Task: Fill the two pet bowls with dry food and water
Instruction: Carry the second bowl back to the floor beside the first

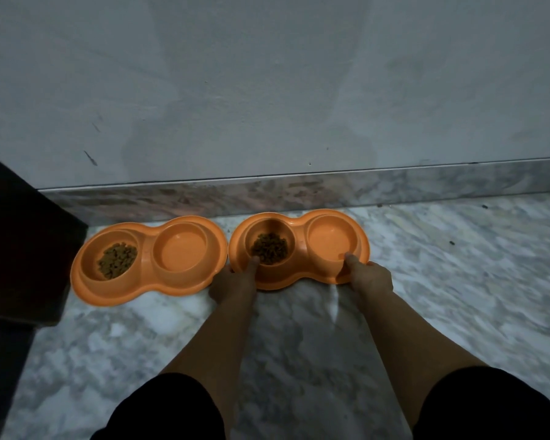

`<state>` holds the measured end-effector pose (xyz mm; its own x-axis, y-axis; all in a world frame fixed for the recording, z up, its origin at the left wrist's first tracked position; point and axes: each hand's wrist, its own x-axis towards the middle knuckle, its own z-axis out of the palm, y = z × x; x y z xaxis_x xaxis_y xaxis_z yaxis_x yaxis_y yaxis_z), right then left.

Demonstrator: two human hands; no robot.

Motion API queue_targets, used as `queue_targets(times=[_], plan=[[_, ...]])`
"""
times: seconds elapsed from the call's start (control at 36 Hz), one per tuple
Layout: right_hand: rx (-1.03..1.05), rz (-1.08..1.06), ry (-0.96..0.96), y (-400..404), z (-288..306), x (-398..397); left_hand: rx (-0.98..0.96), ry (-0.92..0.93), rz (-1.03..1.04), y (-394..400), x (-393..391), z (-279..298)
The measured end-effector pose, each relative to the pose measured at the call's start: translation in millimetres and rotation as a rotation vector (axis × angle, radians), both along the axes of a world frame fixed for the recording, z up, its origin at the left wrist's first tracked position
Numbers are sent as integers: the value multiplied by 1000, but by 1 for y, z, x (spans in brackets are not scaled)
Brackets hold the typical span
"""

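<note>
Two orange double pet bowls on marble floor by the skirting of a grey wall; left feeder (pixel 150 260) sits flat just beside a dark cabinet (pixel 23 249), kibble (pixel 117 260) in its left cup, right cup looks plain orange, water not discernible. Right feeder (pixel 299 249) held at near rim by both hands: left hand (pixel 234 282) grips left end, thumb over rim by its kibble (pixel 270 248); right hand (pixel 370 276) grips right end, thumb on cup edge; fingers underneath hidden; few stray pellets (pixel 451 242) on floor (pixel 458 296).
</note>
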<state>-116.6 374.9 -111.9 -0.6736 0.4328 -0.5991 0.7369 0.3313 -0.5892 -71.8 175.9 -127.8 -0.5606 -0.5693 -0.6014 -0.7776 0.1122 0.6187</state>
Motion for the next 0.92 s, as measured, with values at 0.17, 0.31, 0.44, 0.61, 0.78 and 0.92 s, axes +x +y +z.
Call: queue_targets(times=[0.17,0.31,0.44,0.61,0.78,0.92], plan=[[13,35,24,-8,7,5,-18,18,30,6,5,8],[100,59,118,-19,27,22,-65,51,74,18,20,30],[90,68,63,-19,70,46,-71,58,53,23,38,78],[80,55,57,-19,170,68,-41,85,26,27,53,187],[49,84,73,-26,304,82,-31,93,63,22,64,321],[-14,108,87,-32,418,98,-28,125,82,14,79,440]])
